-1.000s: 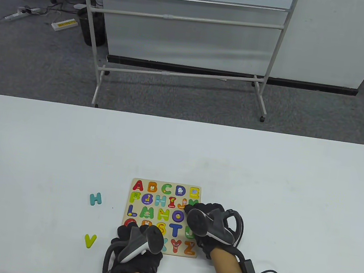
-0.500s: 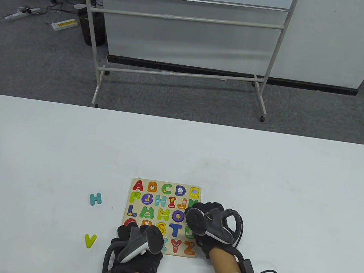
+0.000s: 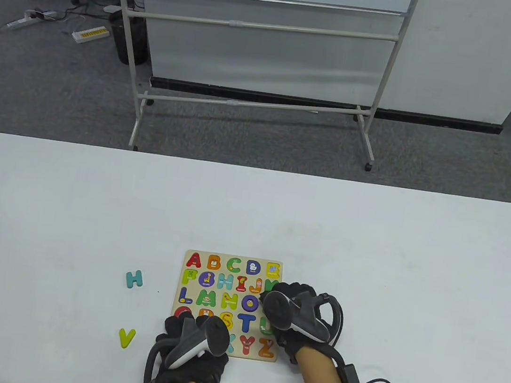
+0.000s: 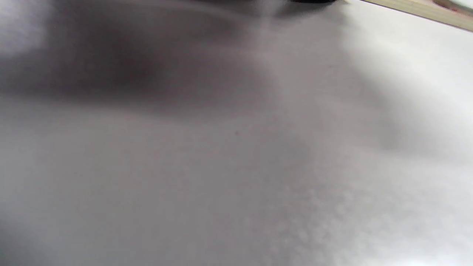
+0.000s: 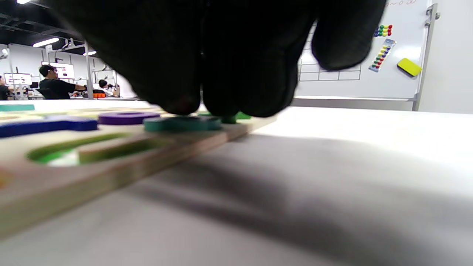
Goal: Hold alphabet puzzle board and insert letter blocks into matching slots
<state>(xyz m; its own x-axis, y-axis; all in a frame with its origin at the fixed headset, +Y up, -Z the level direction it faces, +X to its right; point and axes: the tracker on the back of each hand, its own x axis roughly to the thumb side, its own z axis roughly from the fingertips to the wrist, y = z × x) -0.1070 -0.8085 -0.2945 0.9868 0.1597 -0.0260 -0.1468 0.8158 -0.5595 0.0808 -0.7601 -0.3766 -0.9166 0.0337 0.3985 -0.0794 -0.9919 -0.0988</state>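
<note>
The alphabet puzzle board (image 3: pixel 226 304) lies flat on the white table (image 3: pixel 371 246), close to my edge of it, with most of its slots filled with coloured letters. My right hand (image 3: pixel 295 318) covers the board's right edge; in the right wrist view my fingertips (image 5: pixel 221 92) bear down on a teal-green letter block (image 5: pixel 183 123) that sits partly proud of the board surface, so I judge I am seating that block into its slot near the right side. Whether my fingers pinch it or only press on top I cannot tell. My left hand (image 3: pixel 190 344) rests on the board's near-left corner, steadying it; the tracker hides how the fingers lie, and the left wrist view shows only blurred tabletop and a sliver of board edge.

Left of the board, well apart from it, wait a teal H (image 3: pixel 134 279) and, nearer me, a yellow V (image 3: pixel 126 337). Next I think the block needs a firm, level push until flush; then one hand must reach left for a loose letter while the other keeps the board from sliding.
</note>
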